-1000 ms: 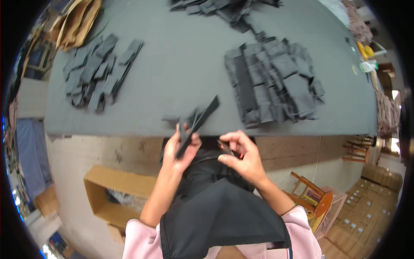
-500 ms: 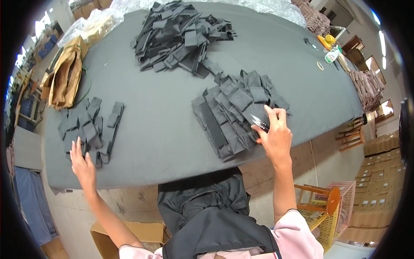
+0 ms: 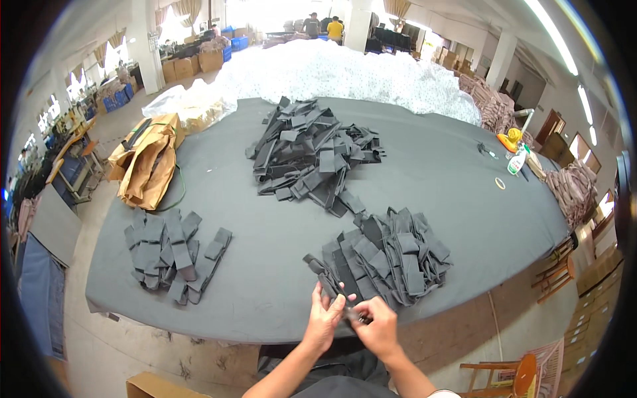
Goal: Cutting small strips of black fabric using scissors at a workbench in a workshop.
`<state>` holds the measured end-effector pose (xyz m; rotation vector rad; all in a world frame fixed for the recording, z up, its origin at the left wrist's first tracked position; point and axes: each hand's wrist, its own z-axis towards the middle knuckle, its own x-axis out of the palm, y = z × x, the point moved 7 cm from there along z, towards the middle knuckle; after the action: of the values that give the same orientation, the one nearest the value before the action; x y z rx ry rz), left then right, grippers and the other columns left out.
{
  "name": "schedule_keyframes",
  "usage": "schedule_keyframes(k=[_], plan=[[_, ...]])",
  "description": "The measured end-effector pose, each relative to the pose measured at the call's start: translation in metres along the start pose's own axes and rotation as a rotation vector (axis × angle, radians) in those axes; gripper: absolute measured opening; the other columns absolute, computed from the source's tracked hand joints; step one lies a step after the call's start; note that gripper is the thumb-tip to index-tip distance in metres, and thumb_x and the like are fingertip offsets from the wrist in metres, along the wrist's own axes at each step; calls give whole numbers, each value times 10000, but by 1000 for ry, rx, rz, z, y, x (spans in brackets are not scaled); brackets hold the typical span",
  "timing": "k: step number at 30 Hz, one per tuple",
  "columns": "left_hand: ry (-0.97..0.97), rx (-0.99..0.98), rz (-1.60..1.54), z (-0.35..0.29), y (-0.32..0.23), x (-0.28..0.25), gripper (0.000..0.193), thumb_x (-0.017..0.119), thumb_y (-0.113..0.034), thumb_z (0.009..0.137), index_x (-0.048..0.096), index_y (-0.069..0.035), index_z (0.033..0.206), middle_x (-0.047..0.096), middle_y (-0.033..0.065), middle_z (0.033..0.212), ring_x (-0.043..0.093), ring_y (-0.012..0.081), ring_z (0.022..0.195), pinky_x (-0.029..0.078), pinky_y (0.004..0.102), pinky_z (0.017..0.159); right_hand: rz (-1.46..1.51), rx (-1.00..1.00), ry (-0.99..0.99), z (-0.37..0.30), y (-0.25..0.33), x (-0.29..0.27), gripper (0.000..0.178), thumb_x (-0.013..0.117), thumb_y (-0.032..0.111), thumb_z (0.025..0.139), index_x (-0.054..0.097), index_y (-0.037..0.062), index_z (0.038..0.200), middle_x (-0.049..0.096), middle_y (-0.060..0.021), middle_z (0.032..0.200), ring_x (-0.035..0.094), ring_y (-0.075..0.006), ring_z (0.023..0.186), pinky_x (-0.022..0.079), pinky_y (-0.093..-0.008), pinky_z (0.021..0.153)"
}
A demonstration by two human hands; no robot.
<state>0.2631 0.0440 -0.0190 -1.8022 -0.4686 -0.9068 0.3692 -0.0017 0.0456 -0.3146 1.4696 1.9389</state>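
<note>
Close to the table's front edge, my left hand (image 3: 321,323) is closed on a dark grey fabric strip (image 3: 328,281), which points away from me. My right hand (image 3: 378,326) is right beside it, closed around thread snips (image 3: 352,314); their blades are mostly hidden by the fingers and the cloth. Just beyond my hands lies a pile of folded dark grey strips (image 3: 405,255). A smaller pile of strips (image 3: 162,252) rests at the left, and a large loose heap of strips (image 3: 302,152) farther back.
The grey cloth-covered table (image 3: 232,225) carries an open brown paper bag (image 3: 152,162) at the left. White plastic sheeting (image 3: 358,73) covers the far edge. A spray bottle (image 3: 517,161) and tape ring (image 3: 499,183) lie at the right. A wooden stool (image 3: 524,375) stands below.
My left hand has left the left pile, come to the middle and now holds a strip. My right hand has moved left and nearer with the snips. The view has tilted up.
</note>
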Motion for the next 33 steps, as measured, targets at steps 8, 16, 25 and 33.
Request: schedule_keyframes(k=[8, 16, 25, 33], plan=[[-148, 199, 383, -15, -16, -38, 815, 663, -5, 804, 170, -40, 1452, 490, 105, 1212, 524, 183, 1040, 460, 302, 891, 770, 358, 177, -10, -32, 52, 187, 704, 54, 799, 546, 31, 896, 526, 24, 796, 466, -34, 663, 399, -182, 587], [53, -79, 221, -47, -7, -48, 790, 653, 51, 783, 215, -7, 1438, 464, 96, 1290, 456, 192, 1196, 429, 312, 969, 985, 692, 509, -20, -23, 90, 250, 721, 67, 781, 512, 71, 918, 511, 21, 811, 477, -44, 703, 414, -200, 577], [-207, 647, 1211, -32, -31, -23, 654, 361, 110, 796, 225, 7, 1428, 446, 205, 1301, 543, 253, 1073, 422, 319, 946, 537, 100, -40, 10, -30, 78, 350, 498, -171, 661, 505, 8, 961, 497, -35, 891, 515, -102, 787, 459, -224, 672], [-134, 406, 1000, -44, -30, -62, 261, 602, -66, 857, 589, 41, 1095, 584, 120, 1090, 575, 203, 1014, 449, 280, 844, 447, 316, 113, 2, -55, 76, 367, 515, -153, 615, 637, 10, 920, 608, 4, 833, 481, -36, 648, 378, -194, 568]])
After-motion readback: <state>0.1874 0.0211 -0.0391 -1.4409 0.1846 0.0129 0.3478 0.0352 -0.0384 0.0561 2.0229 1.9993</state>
